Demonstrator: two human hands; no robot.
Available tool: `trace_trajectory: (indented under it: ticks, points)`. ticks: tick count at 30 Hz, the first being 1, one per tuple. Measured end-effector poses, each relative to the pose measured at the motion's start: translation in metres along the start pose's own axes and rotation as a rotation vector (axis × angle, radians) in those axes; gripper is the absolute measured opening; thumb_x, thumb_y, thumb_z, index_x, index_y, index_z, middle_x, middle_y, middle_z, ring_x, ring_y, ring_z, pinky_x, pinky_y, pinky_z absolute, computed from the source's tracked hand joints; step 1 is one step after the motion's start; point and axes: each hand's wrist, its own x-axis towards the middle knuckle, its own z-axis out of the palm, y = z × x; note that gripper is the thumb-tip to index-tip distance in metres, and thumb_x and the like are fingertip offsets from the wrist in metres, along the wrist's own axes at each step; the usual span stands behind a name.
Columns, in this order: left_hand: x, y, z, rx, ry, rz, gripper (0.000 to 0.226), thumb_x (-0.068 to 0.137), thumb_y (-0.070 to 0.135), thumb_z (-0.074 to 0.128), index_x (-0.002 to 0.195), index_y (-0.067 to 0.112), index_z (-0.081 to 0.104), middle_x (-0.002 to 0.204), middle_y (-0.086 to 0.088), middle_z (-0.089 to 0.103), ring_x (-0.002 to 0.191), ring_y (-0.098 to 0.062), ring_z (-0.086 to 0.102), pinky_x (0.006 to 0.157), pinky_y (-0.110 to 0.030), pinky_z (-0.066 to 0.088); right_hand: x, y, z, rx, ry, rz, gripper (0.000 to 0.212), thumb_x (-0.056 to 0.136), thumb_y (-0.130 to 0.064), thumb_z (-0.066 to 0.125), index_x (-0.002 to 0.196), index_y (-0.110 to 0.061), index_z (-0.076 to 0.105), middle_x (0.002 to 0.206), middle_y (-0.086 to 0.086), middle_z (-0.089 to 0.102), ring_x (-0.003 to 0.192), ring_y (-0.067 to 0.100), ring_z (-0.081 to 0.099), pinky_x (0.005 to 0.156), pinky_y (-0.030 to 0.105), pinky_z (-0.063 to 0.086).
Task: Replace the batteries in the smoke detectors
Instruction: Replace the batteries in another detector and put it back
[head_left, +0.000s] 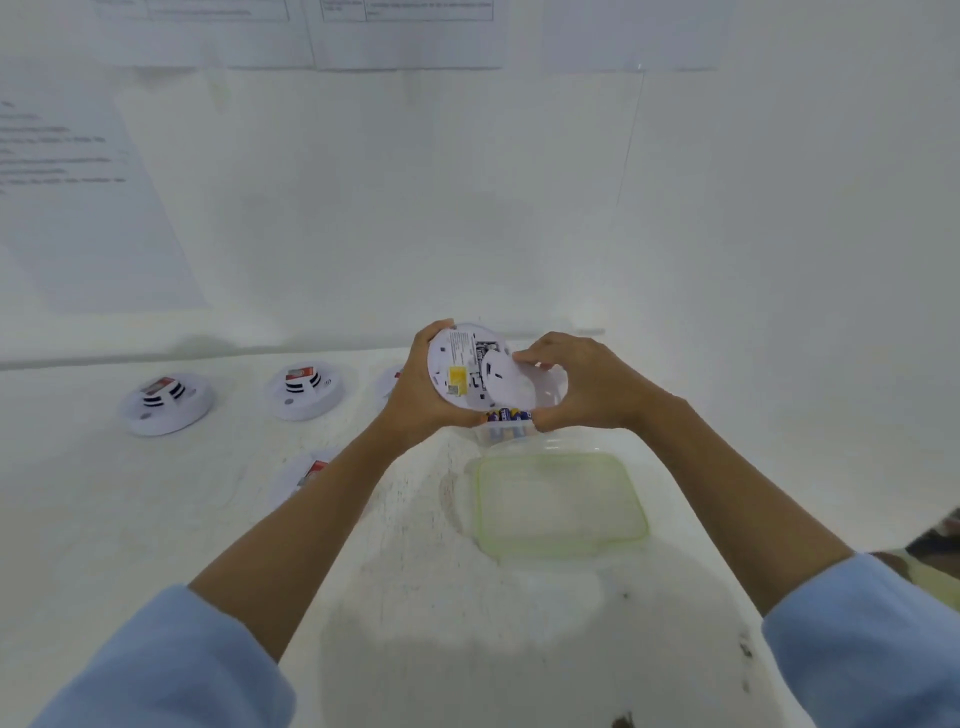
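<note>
Detector: L hand grips rim, R hand pinches back cover, askew. Batt. swap likely unfinished; other units wait, surface left edge.

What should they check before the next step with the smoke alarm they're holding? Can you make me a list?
1. Left hand grips the smoke detector: ok.
2. Right hand holds the round cover: ok.
3. Cover fully seated: not ok, it sits off to one side.
4. Detector already loaded: cannot tell, hidden.
5. Batteries in the clear container close below: ok.
6. Container's lid off: ok.
</note>
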Motion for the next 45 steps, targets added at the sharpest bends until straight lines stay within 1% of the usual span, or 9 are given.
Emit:
trace_trajectory:
  ticks: [4,8,15,22,27,31,38,43,45]
  points:
    - [-0.013,0.007,-0.008,0.012,-0.001,-0.007,0.113,0.04,0.016,0.084,0.135,0.006,0.024,0.12,0.009,0.047,0.104,0.011,0.053,0.081,-0.012,0.048,-0.031,-0.003,0.009,0.048,-0.058,0.081,0.071,0.057,-0.021,0.078,0.125,-0.016,0.056,0.11,-0.006,0.057,0.098,0.012,0.054,0.087,0.023,0.042]
    - [-0.028,0.012,-0.008,0.009,0.043,-0.03,0.11,0.041,0.01,0.085,0.135,0.01,0.026,0.121,0.015,0.045,0.104,0.015,0.05,0.081,-0.011,0.049,-0.057,-0.001,0.014,-0.108,-0.212,0.153,0.062,0.065,-0.02,0.076,0.124,-0.018,0.056,0.116,0.002,0.056,0.105,0.021,0.053,0.092,0.033,0.044]
    - [-0.055,0.022,0.007,-0.015,0.103,-0.061,0.104,0.044,0.003,0.082,0.132,0.019,0.028,0.128,0.002,0.043,0.108,0.014,0.047,0.083,-0.01,0.047,-0.067,0.018,0.039,-0.194,-0.38,0.175,0.06,0.074,-0.023,0.071,0.13,-0.017,0.051,0.126,0.003,0.049,0.118,0.02,0.047,0.096,0.027,0.039]
    - [-0.068,0.039,0.017,-0.034,0.093,-0.085,0.109,0.041,0.004,0.082,0.135,0.014,0.027,0.131,-0.003,0.041,0.114,-0.001,0.047,0.082,-0.014,0.051,-0.056,-0.012,0.016,0.132,0.208,-0.105,0.026,0.083,-0.018,0.067,0.109,-0.015,0.067,0.114,0.004,0.058,0.104,0.017,0.056,0.093,0.035,0.045]
    - [-0.058,0.05,0.018,-0.048,0.042,-0.07,0.115,0.036,0.02,0.084,0.135,0.014,0.027,0.126,0.0,0.046,0.114,-0.012,0.051,0.079,-0.022,0.054,-0.023,-0.026,0.01,0.064,0.089,-0.184,0.042,0.078,-0.023,0.072,0.119,-0.018,0.062,0.136,0.002,0.045,0.123,0.016,0.043,0.099,0.024,0.034]
    - [-0.042,0.048,0.014,-0.07,0.004,-0.082,0.116,0.037,0.011,0.086,0.137,0.012,0.026,0.127,-0.001,0.046,0.116,-0.016,0.051,0.076,-0.022,0.054,-0.003,-0.018,0.002,0.037,0.089,-0.208,0.042,0.072,-0.022,0.077,0.112,-0.015,0.067,0.129,0.003,0.05,0.113,0.016,0.049,0.093,0.023,0.04]
    - [-0.015,0.037,0.003,-0.078,-0.024,-0.106,0.113,0.038,0.01,0.086,0.135,0.016,0.027,0.124,0.004,0.048,0.107,-0.002,0.055,0.074,-0.021,0.053,0.027,-0.004,-0.002,-0.179,0.056,-0.317,0.032,0.082,-0.02,0.068,0.113,-0.01,0.067,0.128,0.01,0.055,0.112,0.024,0.055,0.095,0.03,0.042]
    - [0.001,0.027,-0.004,-0.079,-0.034,-0.1,0.106,0.047,-0.012,0.08,0.136,0.009,0.026,0.117,0.008,0.048,0.094,0.011,0.056,0.071,-0.014,0.05,0.031,-0.005,0.01,-0.376,0.224,-0.523,0.033,0.084,-0.019,0.05,0.095,0.005,0.069,0.099,0.024,0.068,0.084,0.034,0.068,0.07,0.038,0.057]
    - [0.003,0.023,-0.003,-0.086,-0.037,-0.102,0.107,0.048,-0.015,0.08,0.137,0.008,0.026,0.116,0.008,0.048,0.096,0.009,0.056,0.071,-0.014,0.05,0.031,-0.003,0.016,-0.456,0.262,-0.563,0.034,0.084,-0.017,0.046,0.092,0.007,0.068,0.092,0.023,0.069,0.083,0.034,0.069,0.071,0.038,0.058]
